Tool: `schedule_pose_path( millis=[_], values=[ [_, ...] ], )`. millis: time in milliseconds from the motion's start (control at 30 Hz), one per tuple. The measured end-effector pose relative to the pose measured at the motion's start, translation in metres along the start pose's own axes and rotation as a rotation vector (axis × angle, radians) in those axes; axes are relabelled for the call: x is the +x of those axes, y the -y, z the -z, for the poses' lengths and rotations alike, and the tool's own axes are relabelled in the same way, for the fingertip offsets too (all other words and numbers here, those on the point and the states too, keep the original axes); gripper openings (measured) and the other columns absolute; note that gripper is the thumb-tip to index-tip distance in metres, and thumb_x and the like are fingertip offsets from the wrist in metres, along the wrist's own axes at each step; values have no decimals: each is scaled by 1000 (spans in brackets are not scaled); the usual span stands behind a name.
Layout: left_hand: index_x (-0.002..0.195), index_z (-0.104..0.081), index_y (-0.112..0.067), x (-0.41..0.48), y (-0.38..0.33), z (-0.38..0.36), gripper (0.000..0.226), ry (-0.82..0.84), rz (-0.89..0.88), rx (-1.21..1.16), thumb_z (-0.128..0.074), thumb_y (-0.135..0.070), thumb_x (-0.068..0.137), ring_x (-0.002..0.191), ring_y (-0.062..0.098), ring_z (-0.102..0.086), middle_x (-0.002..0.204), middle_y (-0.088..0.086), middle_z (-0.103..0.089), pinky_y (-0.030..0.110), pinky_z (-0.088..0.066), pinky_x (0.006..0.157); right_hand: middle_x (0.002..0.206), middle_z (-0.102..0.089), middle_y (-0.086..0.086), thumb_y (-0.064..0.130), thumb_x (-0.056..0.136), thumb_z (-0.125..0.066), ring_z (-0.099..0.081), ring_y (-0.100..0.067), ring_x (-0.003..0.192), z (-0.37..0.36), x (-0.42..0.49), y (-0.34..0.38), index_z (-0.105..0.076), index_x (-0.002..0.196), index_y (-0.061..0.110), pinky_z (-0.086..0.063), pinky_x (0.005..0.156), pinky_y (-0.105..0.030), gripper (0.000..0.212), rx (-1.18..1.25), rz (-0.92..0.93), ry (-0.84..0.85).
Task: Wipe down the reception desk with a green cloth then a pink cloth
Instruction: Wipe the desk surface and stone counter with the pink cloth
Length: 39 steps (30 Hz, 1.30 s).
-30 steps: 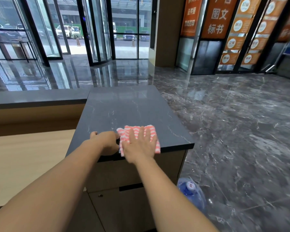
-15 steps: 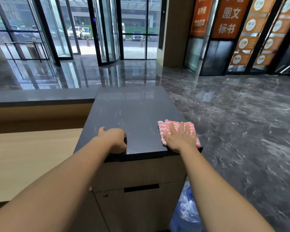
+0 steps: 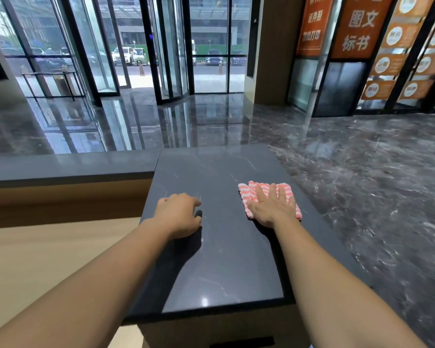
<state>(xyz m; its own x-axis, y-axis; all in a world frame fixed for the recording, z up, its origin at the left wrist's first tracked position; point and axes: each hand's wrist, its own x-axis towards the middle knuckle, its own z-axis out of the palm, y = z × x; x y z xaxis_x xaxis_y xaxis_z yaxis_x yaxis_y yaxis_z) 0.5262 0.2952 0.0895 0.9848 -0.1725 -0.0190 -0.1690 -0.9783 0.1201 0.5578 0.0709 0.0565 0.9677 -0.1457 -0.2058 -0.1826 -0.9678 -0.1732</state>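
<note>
A dark grey marble-look reception desk top [image 3: 219,267] runs away from me in the middle of the head view. A pink and white striped cloth [image 3: 246,193] lies flat near its right edge. My right hand [image 3: 270,205] presses on the cloth with straight, spread fingers. My left hand [image 3: 180,214] rests on the desk top to the left, fingers loosely curled and holding nothing. No green cloth is in view.
A lower pale wooden counter [image 3: 35,259] lies to the left, below a long dark ledge [image 3: 60,167]. Glossy dark marble floor [image 3: 374,184] drops off to the right of the desk. Glass revolving doors [image 3: 171,51] and orange signs [image 3: 357,26] stand at the back.
My right hand has slid the pink cloth from beside my left hand to the desk's right side, then further up the top. The left hand now also rests further from the near edge.
</note>
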Motion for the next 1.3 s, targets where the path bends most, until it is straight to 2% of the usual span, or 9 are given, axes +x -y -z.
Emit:
schedule_pose_path(
  millis=[233,333,467,533,667,767,1033,1167,1300],
  values=[
    [145,-41,-24,66,54,3,54,9,70,-225,-55,-28,93,132,23,-46,143,3,-50,43,-39,108,163,15,-4,52,101,-19,17,-25,149,7,71,45,4,156,34,10,118,-48,62,1,-13,1],
    [150,-30,-19,85,77,1,63,-21,131,-375,-55,-19,93,139,25,-37,156,4,-31,42,-32,113,163,14,-5,52,101,-18,16,-26,149,9,100,67,3,156,33,10,118,-48,62,-10,-14,-11],
    [142,-36,-17,98,107,5,51,-43,354,-955,-52,-4,95,113,19,-53,144,2,-44,30,-42,84,163,14,-6,53,101,-18,16,-27,149,9,135,107,5,156,32,11,118,-49,63,-3,-10,-15],
    [149,-27,-18,103,118,6,57,-5,532,-1264,-51,-11,98,124,29,-50,146,11,-43,34,-41,90,163,14,-7,54,100,-18,16,-29,149,7,148,131,6,156,31,11,118,-50,64,3,-5,-14],
    [118,-55,-11,108,130,-5,22,77,651,-1739,-46,-23,101,88,18,-61,97,2,-63,31,-48,75,162,15,-9,55,101,-16,17,-30,148,-3,156,190,6,156,30,11,117,-52,64,-30,83,-25],
    [140,-43,-6,110,138,-13,44,-21,684,-1909,-47,-26,101,123,22,-53,129,6,-55,35,-44,99,162,16,-10,53,102,-16,18,-31,148,-18,142,239,6,156,30,13,117,-52,63,-42,235,-7],
    [125,-58,-8,107,142,-18,43,-96,619,-1970,-40,-39,101,112,18,-61,123,-2,-63,27,-49,85,162,16,-4,55,101,-15,19,-26,148,-31,120,261,7,154,36,11,118,-51,61,-105,486,60],
    [87,-65,-12,94,132,-20,25,-37,544,-1753,-49,-28,99,77,15,-66,88,0,-71,27,-52,72,162,16,-4,55,101,-13,17,-26,149,-19,128,216,8,154,36,11,118,-48,60,-114,370,36],
    [112,-68,-18,77,142,-33,28,-3,414,-1515,-48,-5,97,97,14,-69,102,-4,-75,32,-51,91,163,15,-4,56,101,-13,16,-24,149,-4,139,157,8,154,37,10,119,-46,60,-109,208,18]
  ],
)
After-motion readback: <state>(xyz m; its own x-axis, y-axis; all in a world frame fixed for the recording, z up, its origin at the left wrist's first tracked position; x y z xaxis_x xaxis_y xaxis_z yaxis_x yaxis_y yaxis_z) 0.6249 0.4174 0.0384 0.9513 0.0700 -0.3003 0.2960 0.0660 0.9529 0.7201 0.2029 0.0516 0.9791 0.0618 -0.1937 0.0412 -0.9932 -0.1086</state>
